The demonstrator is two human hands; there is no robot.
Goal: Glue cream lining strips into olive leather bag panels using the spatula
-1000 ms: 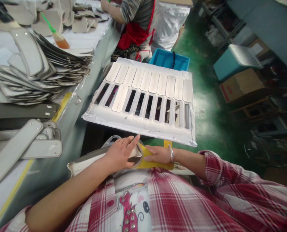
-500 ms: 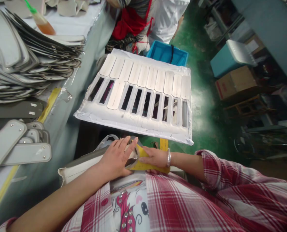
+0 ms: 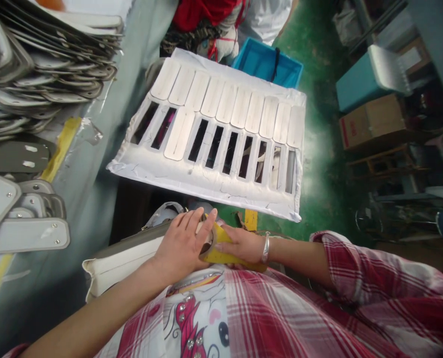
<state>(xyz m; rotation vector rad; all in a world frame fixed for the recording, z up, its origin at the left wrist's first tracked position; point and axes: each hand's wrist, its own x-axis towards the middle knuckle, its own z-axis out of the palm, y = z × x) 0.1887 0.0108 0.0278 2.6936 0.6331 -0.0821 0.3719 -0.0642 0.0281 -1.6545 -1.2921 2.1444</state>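
My left hand (image 3: 180, 243) presses on the curved end of a long pale padded panel (image 3: 126, 256), its fingers spread and reaching a yellow strip (image 3: 221, 247). My right hand (image 3: 239, 243), with a silver bangle (image 3: 266, 247) on the wrist, lies on that yellow strip, fingertips close to my left thumb. Both hands hold the end of the panel against my front. Part of the panel's end is hidden under my fingers.
A white plastic-wrapped slotted board (image 3: 206, 179) with several pale strips lies ahead. Stacks of riveted panels (image 3: 27, 84) fill the left table. A co-worker's red apron (image 3: 202, 12) and a blue crate (image 3: 268, 64) stand beyond. Green floor (image 3: 321, 149) and a cardboard box (image 3: 372, 122) lie right.
The whole view has shifted and tilted as my head moved. My hands stay on the panel end and yellow strip, with the left fingers now curled slightly closer around it.
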